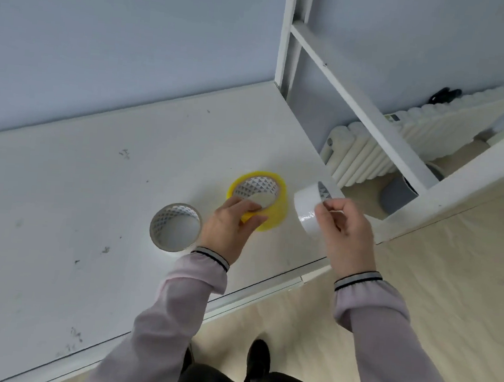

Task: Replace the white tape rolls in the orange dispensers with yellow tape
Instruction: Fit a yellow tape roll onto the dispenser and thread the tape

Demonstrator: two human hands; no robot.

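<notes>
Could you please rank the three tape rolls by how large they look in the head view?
1. Yellow tape roll, broadest ring.
2. Nearly used-up roll with a patterned cardboard core on the white table.
3. White tape roll, held tilted in the right hand, so unsure.

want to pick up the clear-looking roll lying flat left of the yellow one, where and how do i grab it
Take the clear roll by its wall, from above: it lies flat on the table with the open core facing up, so fingers inside the core and thumb outside get a firm grip. Its left side is free; the left hand crowds its right.
</notes>
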